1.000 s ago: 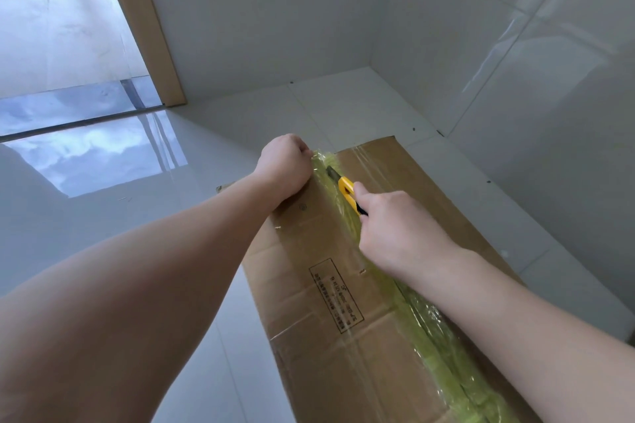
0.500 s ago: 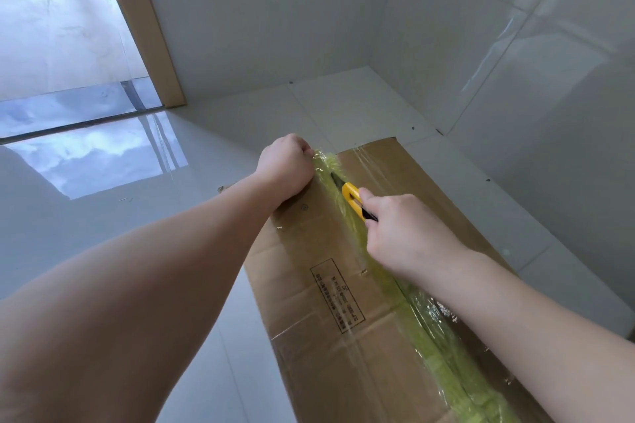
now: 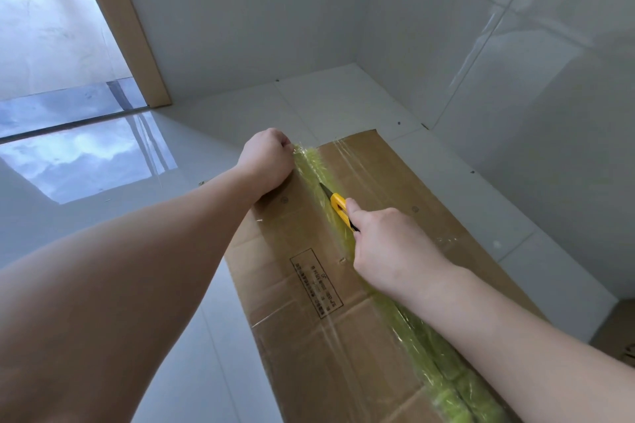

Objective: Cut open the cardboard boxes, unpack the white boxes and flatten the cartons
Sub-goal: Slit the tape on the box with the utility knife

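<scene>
A long brown cardboard box (image 3: pixel 385 189) lies on the white tiled floor, its top seam sealed with yellow-green tape (image 3: pixel 436 350) running lengthwise. My right hand (image 3: pixel 388 247) grips a yellow utility knife (image 3: pixel 338 204) whose blade sits in the taped seam, a little short of the far end. My left hand (image 3: pixel 269 158) is curled over the box's far left corner, fingers at the tape's end, holding the box down. The box's flaps stay closed; nothing inside shows.
White tiled walls (image 3: pixel 481 62) close the corner just beyond and to the right of the box. A doorway with a tan wooden frame (image 3: pixel 127 27) opens at the upper left. Another brown carton's edge (image 3: pixel 618 330) shows at the far right.
My right hand has drawn the knife back toward me along the taped seam, away from the far end. My left hand has stayed on the far corner.
</scene>
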A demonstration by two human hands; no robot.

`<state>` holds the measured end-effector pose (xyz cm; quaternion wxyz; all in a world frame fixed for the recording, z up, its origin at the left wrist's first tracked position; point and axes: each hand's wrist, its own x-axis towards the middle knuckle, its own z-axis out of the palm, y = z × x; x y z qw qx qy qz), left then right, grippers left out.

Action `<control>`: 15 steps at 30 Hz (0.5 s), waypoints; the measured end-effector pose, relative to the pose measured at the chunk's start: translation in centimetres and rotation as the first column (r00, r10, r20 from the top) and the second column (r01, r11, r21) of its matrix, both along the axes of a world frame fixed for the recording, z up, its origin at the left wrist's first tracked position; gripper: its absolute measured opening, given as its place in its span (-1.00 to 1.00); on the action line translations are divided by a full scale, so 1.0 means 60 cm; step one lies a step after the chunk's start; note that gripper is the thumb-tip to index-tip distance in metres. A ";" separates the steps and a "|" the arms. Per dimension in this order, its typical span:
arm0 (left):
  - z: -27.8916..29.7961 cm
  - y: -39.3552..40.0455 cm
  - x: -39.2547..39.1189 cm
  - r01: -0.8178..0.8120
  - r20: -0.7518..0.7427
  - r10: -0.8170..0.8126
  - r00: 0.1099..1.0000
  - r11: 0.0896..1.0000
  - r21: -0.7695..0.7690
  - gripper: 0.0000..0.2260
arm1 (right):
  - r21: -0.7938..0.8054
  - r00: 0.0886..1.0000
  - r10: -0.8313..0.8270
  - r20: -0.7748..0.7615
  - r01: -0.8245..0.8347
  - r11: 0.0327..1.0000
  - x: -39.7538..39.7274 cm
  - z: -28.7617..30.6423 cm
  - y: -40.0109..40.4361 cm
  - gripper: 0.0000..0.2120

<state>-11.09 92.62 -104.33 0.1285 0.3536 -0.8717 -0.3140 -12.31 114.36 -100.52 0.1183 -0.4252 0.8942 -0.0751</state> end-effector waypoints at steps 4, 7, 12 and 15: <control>0.002 0.002 -0.002 0.002 -0.010 -0.002 1.000 1.000 -0.001 -0.78 | 0.005 1.000 -0.001 0.000 0.001 1.000 -0.003 0.006 0.017 -0.41; 0.000 0.001 -0.006 -0.005 0.011 0.005 1.000 1.000 0.001 -0.80 | 0.004 1.000 -0.021 -0.019 0.022 1.000 0.010 0.004 0.036 -0.38; -0.004 0.016 0.006 0.135 -0.051 -0.149 0.988 0.966 -0.219 -0.68 | -0.017 0.997 -0.044 -0.064 0.043 0.999 0.023 -0.010 0.037 -0.40; 0.001 0.026 0.023 0.502 0.041 -0.543 0.839 0.742 -0.444 -0.62 | -0.036 0.997 -0.056 -0.050 0.054 0.998 0.021 -0.011 0.042 -0.41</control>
